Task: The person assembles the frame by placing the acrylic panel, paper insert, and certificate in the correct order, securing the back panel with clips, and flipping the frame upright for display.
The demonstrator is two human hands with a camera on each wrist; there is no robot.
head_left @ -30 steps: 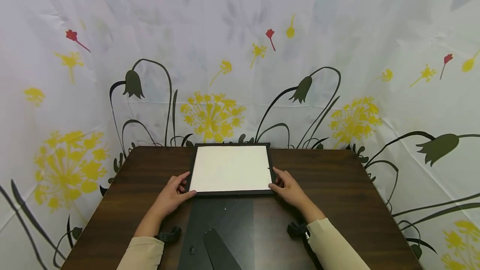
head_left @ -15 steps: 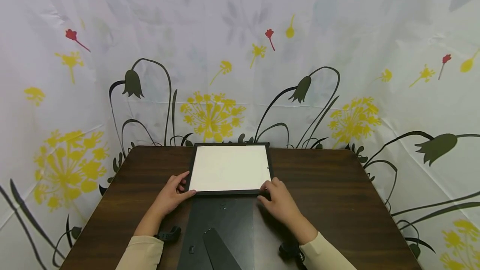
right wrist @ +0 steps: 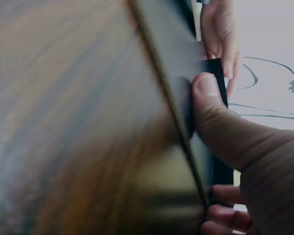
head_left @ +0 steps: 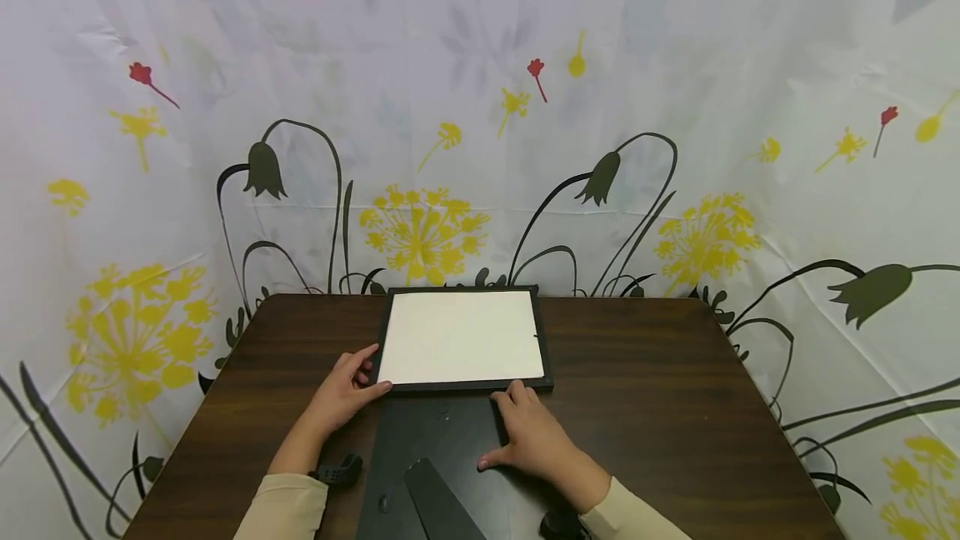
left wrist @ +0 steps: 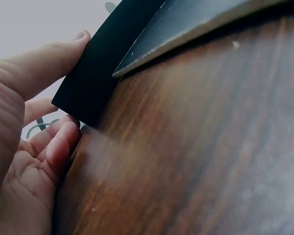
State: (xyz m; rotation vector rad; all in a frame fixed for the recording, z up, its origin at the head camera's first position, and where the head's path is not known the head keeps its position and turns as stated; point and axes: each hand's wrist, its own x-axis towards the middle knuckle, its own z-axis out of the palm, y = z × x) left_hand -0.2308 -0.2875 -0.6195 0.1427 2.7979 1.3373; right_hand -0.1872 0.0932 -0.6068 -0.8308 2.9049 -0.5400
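A black picture frame (head_left: 545, 357) with a white sheet (head_left: 461, 336) inside lies at the table's far middle. My left hand (head_left: 345, 390) holds its near left corner, thumb at the front side and fingers along the left side. In front of the frame lies a dark backing board (head_left: 405, 440) with an easel leg (head_left: 442, 502) on it. My right hand (head_left: 536, 440) spreads over the board's far right corner. In the right wrist view its thumb (right wrist: 208, 90) is at the board's face and the other fingers are by the edge.
The brown wooden table (head_left: 645, 407) reaches back to a white curtain (head_left: 480, 148) printed with flowers. A black wrist camera (head_left: 341, 471) is strapped on the left wrist. The board's far edge lies close to the frame's front side.
My right hand has let go of the frame's near right corner and moved left and nearer, onto the backing board's corner. The left hand has stayed in place.
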